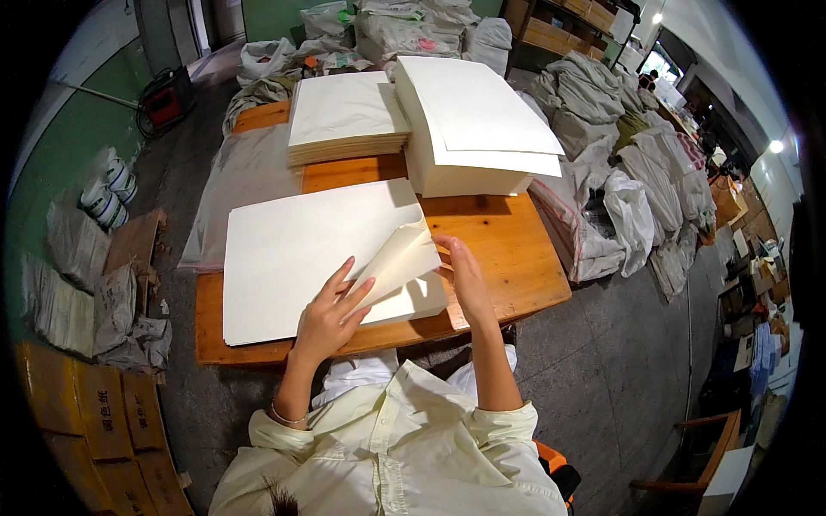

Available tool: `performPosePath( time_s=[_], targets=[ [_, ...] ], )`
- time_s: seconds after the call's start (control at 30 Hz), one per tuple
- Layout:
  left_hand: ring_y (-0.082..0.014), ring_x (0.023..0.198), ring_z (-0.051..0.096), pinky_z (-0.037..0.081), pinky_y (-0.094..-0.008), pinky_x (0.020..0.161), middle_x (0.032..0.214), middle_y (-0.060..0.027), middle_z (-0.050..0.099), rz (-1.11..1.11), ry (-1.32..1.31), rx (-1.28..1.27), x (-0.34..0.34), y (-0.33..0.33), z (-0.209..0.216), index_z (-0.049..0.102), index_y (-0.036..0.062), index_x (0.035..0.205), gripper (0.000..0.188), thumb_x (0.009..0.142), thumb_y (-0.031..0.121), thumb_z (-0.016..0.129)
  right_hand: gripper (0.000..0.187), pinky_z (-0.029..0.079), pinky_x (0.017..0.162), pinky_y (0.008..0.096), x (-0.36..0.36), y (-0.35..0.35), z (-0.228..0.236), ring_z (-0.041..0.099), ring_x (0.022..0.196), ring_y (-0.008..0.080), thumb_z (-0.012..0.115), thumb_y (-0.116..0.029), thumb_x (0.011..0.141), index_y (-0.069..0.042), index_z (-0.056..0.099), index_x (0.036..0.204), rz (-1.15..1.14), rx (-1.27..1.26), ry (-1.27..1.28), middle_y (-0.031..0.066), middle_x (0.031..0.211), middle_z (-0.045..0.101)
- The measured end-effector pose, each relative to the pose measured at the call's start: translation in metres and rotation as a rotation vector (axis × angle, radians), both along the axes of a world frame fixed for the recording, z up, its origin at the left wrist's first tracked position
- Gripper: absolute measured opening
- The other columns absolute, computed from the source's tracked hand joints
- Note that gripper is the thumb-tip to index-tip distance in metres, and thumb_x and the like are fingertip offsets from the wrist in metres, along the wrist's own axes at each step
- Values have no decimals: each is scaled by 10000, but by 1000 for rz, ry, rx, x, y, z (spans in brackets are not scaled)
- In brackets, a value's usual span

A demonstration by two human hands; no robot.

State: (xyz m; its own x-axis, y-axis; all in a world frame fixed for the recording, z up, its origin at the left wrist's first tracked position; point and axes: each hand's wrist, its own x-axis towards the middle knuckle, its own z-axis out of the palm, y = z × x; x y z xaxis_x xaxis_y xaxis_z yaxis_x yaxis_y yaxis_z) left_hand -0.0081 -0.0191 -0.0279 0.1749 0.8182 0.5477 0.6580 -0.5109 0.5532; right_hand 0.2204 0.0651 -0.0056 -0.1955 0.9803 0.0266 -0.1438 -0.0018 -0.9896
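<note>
My left hand [331,316] lies spread against the curled-back sheet [394,265] — flat-fingered, not closed around it. My right hand [465,277] is at the sheet's right edge, fingers bent; whether they pinch it, I cannot tell. The sheet tops the stack [297,258] on the table's [525,249] near side — a taller pile [482,107] stands beyond.
</note>
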Motion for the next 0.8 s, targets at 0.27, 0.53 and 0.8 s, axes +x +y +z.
performPosePath(
  time_s=[0.27,0.53,0.8],
  targets=[
    [-308,1064,618,543,-363,831,1394,-196,436,25,50,-36,-4,0,-2,610,130,1246,444,858,-58,507,358,416,926,317,-4,1,-12,568,1038,231,455,-268,991,29,651,1021,-106,307,-308,141,1086,628],
    [-265,1048,624,519,-337,857,1279,-144,558,21,-12,-69,-3,1,5,580,174,1282,476,866,-35,478,479,397,916,280,-3,-3,-11,543,1006,159,355,-371,1019,2,645,1100,34,111,-332,97,1071,629],
    [-259,1115,596,472,-330,917,1246,-109,602,-49,-273,-295,-10,3,-1,426,207,1407,504,923,105,520,507,404,947,292,-11,-4,-19,575,1068,196,318,-384,1022,20,556,1216,85,55,-181,144,1135,631]
  ],
)
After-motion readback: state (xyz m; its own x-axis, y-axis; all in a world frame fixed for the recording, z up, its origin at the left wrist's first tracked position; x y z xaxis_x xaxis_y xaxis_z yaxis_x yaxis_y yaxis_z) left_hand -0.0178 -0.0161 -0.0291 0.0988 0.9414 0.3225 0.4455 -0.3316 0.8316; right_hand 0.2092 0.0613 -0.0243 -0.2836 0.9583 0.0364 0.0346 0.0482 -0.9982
